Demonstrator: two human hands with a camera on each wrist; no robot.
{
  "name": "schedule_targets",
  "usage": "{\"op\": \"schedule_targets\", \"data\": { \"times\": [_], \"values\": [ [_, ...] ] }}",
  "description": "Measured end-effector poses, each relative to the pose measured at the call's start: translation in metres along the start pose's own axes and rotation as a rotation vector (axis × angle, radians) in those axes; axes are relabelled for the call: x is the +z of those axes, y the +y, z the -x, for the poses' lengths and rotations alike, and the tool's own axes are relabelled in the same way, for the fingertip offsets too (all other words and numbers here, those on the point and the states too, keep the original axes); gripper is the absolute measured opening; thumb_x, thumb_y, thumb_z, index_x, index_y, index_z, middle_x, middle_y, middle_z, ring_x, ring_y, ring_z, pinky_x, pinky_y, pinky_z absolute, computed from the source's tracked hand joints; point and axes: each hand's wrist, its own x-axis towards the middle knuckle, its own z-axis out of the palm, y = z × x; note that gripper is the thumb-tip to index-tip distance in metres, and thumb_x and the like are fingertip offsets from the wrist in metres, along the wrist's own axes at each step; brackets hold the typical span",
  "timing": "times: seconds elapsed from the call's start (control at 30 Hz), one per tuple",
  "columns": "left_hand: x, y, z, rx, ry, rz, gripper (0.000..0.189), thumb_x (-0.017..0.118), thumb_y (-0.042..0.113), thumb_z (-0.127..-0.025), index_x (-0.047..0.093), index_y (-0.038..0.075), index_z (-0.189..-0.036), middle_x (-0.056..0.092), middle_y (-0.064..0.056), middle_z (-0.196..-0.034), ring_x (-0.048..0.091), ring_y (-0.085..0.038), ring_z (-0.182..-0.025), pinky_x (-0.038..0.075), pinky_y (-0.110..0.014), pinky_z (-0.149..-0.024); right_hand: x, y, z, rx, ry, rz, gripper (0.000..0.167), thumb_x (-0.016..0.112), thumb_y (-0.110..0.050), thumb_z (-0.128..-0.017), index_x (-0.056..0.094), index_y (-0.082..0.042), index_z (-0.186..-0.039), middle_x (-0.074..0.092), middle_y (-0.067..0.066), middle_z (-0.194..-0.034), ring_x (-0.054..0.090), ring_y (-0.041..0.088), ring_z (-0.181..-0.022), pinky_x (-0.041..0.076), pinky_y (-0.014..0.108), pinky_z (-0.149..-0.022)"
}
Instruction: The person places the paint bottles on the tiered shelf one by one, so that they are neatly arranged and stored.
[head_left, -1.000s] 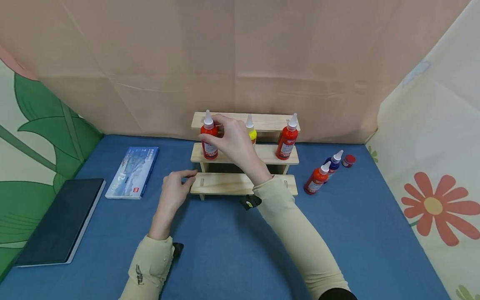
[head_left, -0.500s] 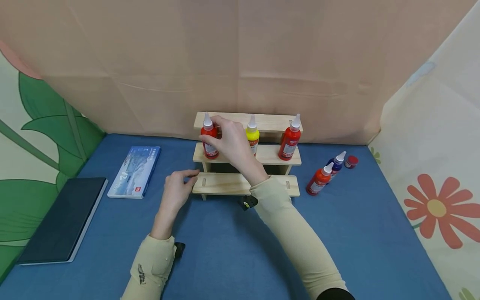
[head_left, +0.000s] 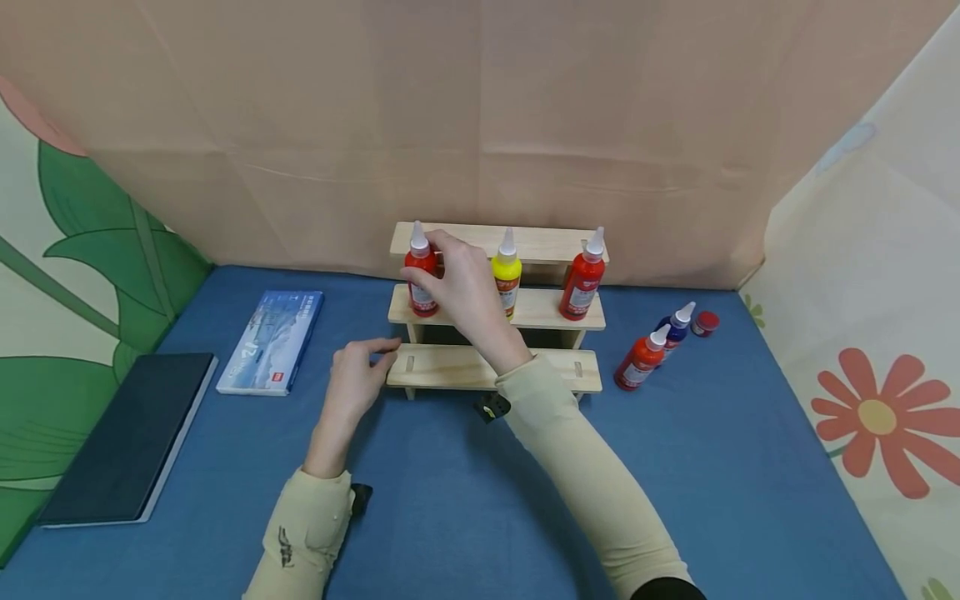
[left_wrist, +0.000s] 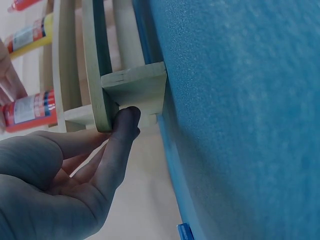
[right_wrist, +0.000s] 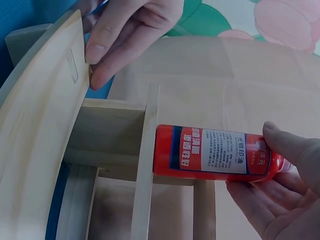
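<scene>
A small three-step wooden rack (head_left: pixel 450 367) stands at the back of the blue-covered table. My left hand (head_left: pixel 356 375) pinches the left end of its lowest board, thumb and fingers on the corner in the left wrist view. My right hand (head_left: pixel 468 283) holds a red bottle (right_wrist: pixel 210 152) round its upper part, below the white nozzle tip. The bottle's base meets the left end of the middle board. On that same board stand a yellow bottle (head_left: pixel 507 275) in the middle, partly behind the right hand, and another red bottle (head_left: pixel 582 287) at the right end.
Right of the rack, an orange-red bottle (head_left: pixel 639 360) stands in front of a dark blue bottle (head_left: pixel 677 321). A small red cap (head_left: pixel 705 323) lies beside them. On the left lie a blue-and-white box (head_left: pixel 270 342) and a dark notebook (head_left: pixel 127 437). A beige sheet (head_left: pixel 480 125) rises behind the rack.
The right hand and forearm have shifted slightly left relative to the rack, so more of the yellow bottle shows. The left hand keeps its place on the lowest board.
</scene>
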Motion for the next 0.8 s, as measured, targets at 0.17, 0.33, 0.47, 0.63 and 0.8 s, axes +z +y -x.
{"op": "schedule_targets", "data": {
  "times": [0.17,0.33,0.47,0.63,0.8],
  "values": [
    [0.000,0.001,0.000,-0.007,-0.003,-0.001,0.025,0.067,0.000,-0.103,0.077,-0.005,-0.126,0.072,-0.027,-0.124,0.034,-0.011,-0.044,0.030,-0.027,-0.046,0.001,-0.002,0.001,0.001,0.005,0.031,0.051,0.084,-0.021,-0.096,0.066,0.002,-0.138,0.073,0.015,-0.127,0.072,0.026,-0.109,0.059,0.030,-0.092],
    [0.000,0.001,0.000,-0.008,-0.004,-0.001,0.025,0.067,-0.001,-0.103,0.077,-0.005,-0.126,0.072,-0.027,-0.123,0.035,-0.012,-0.045,0.029,-0.027,-0.047,0.001,-0.004,0.002,0.003,0.001,0.047,0.054,0.083,-0.024,-0.097,0.063,0.002,-0.141,0.072,0.015,-0.130,0.072,0.026,-0.111,0.058,0.030,-0.093],
    [0.000,0.001,0.000,-0.009,-0.005,-0.002,0.025,0.066,0.000,-0.104,0.077,-0.005,-0.126,0.073,-0.027,-0.120,0.036,-0.012,-0.044,0.030,-0.026,-0.046,-0.003,-0.007,0.004,0.010,-0.003,0.030,0.058,0.081,-0.026,-0.099,0.060,0.001,-0.146,0.069,0.014,-0.136,0.070,0.026,-0.117,0.057,0.029,-0.095],
    [0.000,0.001,0.000,-0.010,-0.006,-0.004,0.025,0.066,0.000,-0.104,0.076,-0.005,-0.127,0.074,-0.027,-0.117,0.038,-0.011,-0.044,0.031,-0.026,-0.046,-0.012,-0.014,0.008,0.010,0.000,-0.003,0.059,0.080,-0.026,-0.100,0.058,0.001,-0.148,0.066,0.015,-0.143,0.065,0.027,-0.128,0.055,0.031,-0.100],
    [0.000,0.000,0.000,-0.008,-0.001,-0.002,0.026,0.066,0.000,-0.104,0.076,-0.005,-0.127,0.074,-0.027,-0.114,0.036,-0.011,-0.043,0.030,-0.026,-0.046,-0.022,-0.020,0.016,0.013,0.004,-0.015,0.059,0.079,-0.026,-0.101,0.058,0.001,-0.150,0.063,0.016,-0.147,0.063,0.028,-0.132,0.055,0.035,-0.102]
  ]
}}
